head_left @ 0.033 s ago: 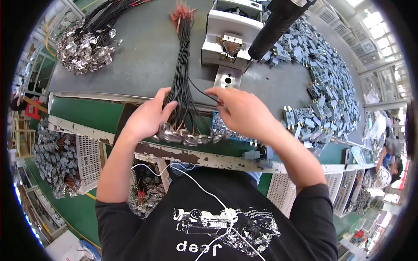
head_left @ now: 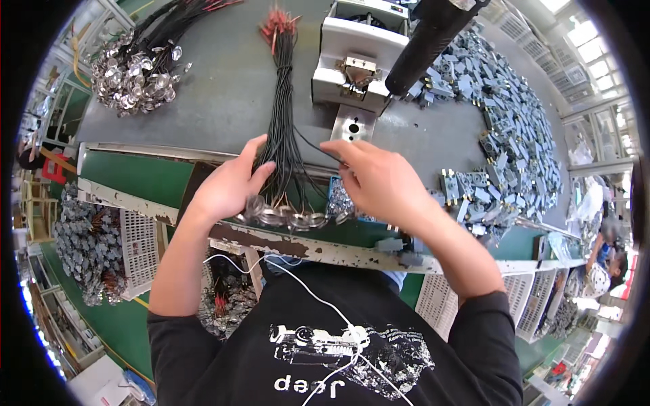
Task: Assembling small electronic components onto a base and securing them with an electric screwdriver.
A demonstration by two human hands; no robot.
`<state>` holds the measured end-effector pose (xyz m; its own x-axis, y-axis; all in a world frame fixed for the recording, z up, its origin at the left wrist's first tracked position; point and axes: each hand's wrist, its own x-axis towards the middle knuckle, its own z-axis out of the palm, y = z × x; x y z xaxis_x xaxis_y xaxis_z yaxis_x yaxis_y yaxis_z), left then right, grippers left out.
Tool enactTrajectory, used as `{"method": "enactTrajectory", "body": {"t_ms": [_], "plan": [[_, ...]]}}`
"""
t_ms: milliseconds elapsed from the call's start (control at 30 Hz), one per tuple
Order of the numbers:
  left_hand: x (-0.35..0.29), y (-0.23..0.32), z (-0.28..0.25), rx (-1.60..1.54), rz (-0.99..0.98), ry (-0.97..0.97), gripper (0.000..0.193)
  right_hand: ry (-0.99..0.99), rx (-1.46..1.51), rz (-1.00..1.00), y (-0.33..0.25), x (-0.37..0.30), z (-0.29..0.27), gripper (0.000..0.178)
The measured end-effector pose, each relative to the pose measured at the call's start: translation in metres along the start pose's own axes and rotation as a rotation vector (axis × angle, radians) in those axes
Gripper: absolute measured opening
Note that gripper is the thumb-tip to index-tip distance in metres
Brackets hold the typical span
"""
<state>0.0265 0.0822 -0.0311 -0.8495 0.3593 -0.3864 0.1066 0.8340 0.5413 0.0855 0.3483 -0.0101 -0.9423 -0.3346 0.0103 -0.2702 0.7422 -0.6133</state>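
Observation:
A bundle of thin black wires [head_left: 281, 115] lies lengthwise across the table's near edge. Its far end carries red tips [head_left: 279, 28]; round shiny metal pieces [head_left: 291, 218] hang at the near end, slightly blurred. My left hand [head_left: 229, 181] is closed around the bundle's left side, thumb on top, just above the metal pieces. To the right, my right hand [head_left: 387, 177] pinches a single black wire [head_left: 309, 141] that stands off from the bundle. The fingertips partly hide where that wire ends.
Beyond the bundle stands a white bench machine [head_left: 359, 40] with a metal plate [head_left: 353, 125], beside a thick black tube [head_left: 426, 54]. A large heap of grey parts [head_left: 514, 128] covers the right side. Another wire bundle [head_left: 135, 78] lies far left. A blue box [head_left: 336, 196] of small parts sits near my right hand.
The red tips have shifted slightly to the left, and the metal pieces have moved a little. Both hands keep their hold.

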Motion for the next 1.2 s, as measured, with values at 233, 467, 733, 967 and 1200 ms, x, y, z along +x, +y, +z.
{"method": "enactTrajectory", "body": {"t_ms": [233, 467, 733, 967, 1200], "plan": [[0.016, 0.025, -0.024, 0.27, 0.606, 0.22, 0.047, 0.339, -0.07, -0.14, 0.018, -0.027, 0.01, 0.04], [0.062, 0.069, -0.001, 0.173, 0.935, 0.007, 0.019, -0.167, 0.458, 0.029, 0.056, 0.007, -0.025, 0.028], [0.055, 0.073, -0.011, 0.164, 0.91, 0.064, 0.02, 0.471, 0.322, -0.001, 0.042, -0.027, 0.009, 0.046], [0.067, 0.071, -0.005, -0.056, 0.911, 0.135, 0.015, 0.686, 0.15, 0.007, 0.035, -0.008, 0.017, 0.042], [0.072, 0.065, 0.014, -0.357, 0.758, -0.082, 0.008, 0.713, 1.27, 0.127, 0.014, 0.005, 0.018, 0.029]]}}
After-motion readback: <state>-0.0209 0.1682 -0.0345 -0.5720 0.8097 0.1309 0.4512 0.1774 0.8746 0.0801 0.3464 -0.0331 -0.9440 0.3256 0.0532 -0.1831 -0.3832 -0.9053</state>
